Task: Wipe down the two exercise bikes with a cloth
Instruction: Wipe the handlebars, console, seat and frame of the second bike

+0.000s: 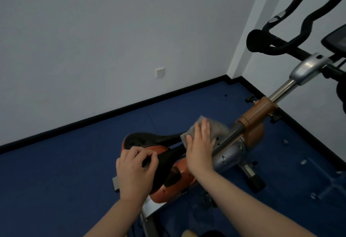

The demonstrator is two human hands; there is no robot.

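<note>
An exercise bike (256, 116) with an orange-brown body, a chrome post and black handlebars (292, 43) stands in front of me. Its black saddle (149, 138) is low in the middle. My left hand (135, 171) grips the near part of the saddle with curled fingers. My right hand (200, 148) lies flat with straight fingers on a grey cloth (215, 130), pressing it against the bike's frame just ahead of the saddle. The cloth's far edge is blurred. Only one bike is in view.
The floor is blue (56, 180) with a black skirting along grey walls. A white wall socket (159, 72) sits low on the wall. A dark console (337, 40) shows at the right edge. The bike's grey base parts (327, 180) lie on the floor at the right.
</note>
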